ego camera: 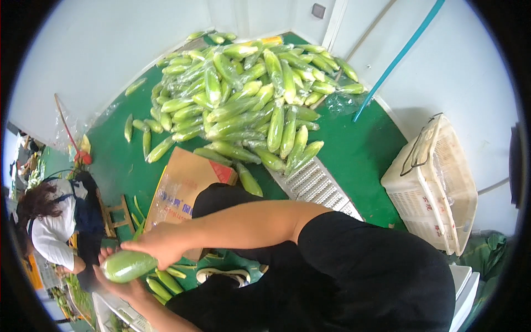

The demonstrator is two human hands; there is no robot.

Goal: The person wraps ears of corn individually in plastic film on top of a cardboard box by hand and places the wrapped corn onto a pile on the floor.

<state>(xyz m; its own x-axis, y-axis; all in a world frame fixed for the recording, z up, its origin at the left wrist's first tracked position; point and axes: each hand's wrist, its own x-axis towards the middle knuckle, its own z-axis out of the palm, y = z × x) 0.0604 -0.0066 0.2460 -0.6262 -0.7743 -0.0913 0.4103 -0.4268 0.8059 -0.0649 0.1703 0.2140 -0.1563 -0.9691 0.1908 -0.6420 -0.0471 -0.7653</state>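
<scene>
A green ear of corn in its husk (pixel 129 267), wrapped in shiny clear film, lies between my hands at the lower left. My left hand (pixel 124 288) supports it from below, with fingertips showing at its far end. My right hand (pixel 161 241) reaches over from above, its fingers against the top and near end of the ear. Several green ears (pixel 166 282) lie just beyond my hands, near my shoe. A large heap of film-wrapped ears (pixel 232 112) covers the green floor at the top centre.
A cardboard box (pixel 178 186) stands between me and the heap, beside a slotted metal grate (pixel 321 189). White plastic crates (pixel 431 186) stand at the right. Another person (pixel 54 224) bends over at the left, by a wooden stool (pixel 118 216). A teal pole (pixel 398 62) leans against the wall.
</scene>
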